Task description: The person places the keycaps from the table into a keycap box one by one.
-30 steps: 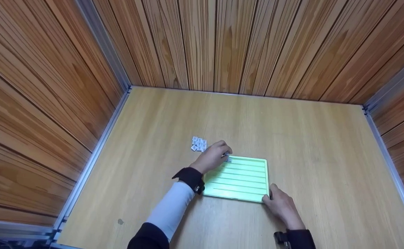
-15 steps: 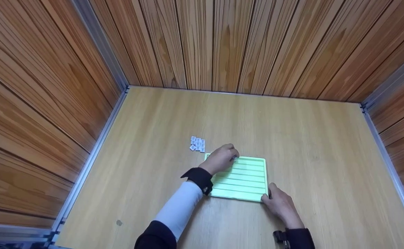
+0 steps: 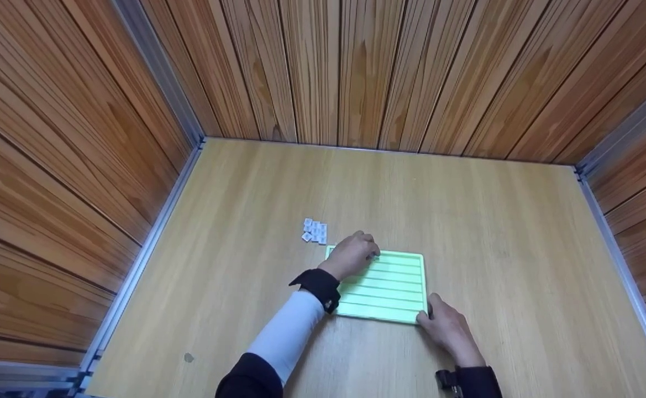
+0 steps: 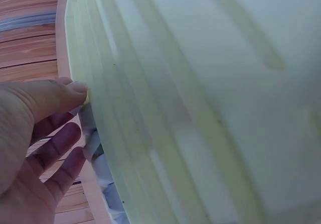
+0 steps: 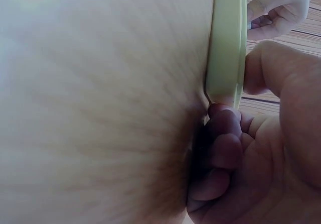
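A light green ridged tray (image 3: 389,287) lies on the table. My left hand (image 3: 351,255) is over its far left part. In the left wrist view, the left thumb and index finger pinch a small white tile (image 4: 75,111) at the tray's ridges, partly hidden by the fingertips. Several pale tiles (image 4: 103,170) stand in a row along that side, next to the other fingers. My right hand (image 3: 448,327) grips the tray's near right corner, thumb on top; in the right wrist view its other fingers (image 5: 225,151) are curled against the tray's edge and the table.
A cluster of several small white tiles (image 3: 315,231) lies on the wooden table (image 3: 234,221) just beyond the tray's far left corner. Wood-panelled walls (image 3: 367,72) with grey metal edging close off the back and sides.
My left hand has shifted right along the tray's far edge, then stayed nearly still over the last half second. The right hand keeps its grip on the corner.
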`<state>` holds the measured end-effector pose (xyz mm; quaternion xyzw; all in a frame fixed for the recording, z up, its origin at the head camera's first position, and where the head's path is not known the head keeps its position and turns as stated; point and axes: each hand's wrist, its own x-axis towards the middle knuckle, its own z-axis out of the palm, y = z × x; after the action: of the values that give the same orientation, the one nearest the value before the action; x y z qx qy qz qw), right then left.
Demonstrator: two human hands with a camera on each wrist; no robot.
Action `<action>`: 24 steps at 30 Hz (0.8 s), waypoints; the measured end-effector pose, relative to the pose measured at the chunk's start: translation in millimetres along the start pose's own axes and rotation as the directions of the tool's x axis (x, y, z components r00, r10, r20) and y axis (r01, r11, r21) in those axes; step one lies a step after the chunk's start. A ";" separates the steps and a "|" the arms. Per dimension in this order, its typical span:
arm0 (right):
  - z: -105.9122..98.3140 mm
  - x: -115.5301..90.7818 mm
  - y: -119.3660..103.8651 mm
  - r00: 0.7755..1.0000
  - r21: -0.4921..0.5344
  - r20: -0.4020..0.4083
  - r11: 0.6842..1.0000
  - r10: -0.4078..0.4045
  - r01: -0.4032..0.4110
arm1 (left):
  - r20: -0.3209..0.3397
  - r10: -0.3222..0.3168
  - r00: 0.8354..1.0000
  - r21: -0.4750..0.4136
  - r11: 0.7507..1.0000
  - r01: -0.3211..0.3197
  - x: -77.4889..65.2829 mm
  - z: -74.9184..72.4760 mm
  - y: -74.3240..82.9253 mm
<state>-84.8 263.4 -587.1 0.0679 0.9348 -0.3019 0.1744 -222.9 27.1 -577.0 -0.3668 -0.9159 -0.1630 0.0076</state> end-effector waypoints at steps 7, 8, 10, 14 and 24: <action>1.5 -0.8 1.0 1.000 -0.005 -0.020 1.000 -0.024 0.024 | -0.001 0.000 1.000 -0.050 0.999 0.000 -1.7 1.8 -2.2; 1.7 -0.9 0.9 0.999 -0.007 -0.023 1.000 -0.025 0.025 | 0.001 -0.001 1.000 -0.056 0.998 0.001 -1.9 1.7 -2.2; 1.5 -1.2 0.3 0.999 -0.005 -0.022 1.000 -0.028 0.028 | 0.006 -0.003 1.000 -0.063 0.998 0.003 -2.3 1.6 -2.5; 1.5 -1.4 0.5 0.999 -0.004 -0.023 1.000 -0.029 0.029 | 0.018 -0.009 1.000 -0.061 0.998 0.010 -2.6 1.6 -3.0; 0.9 -0.9 0.4 1.000 0.005 -0.010 1.000 -0.004 0.004 | 0.020 -0.011 1.000 -0.050 0.999 0.012 -3.1 2.2 -2.7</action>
<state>-83.6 263.2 -587.7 0.0679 0.9350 -0.3042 0.1692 -222.2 23.9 -580.3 -0.3633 -0.9136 -0.1824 -0.0113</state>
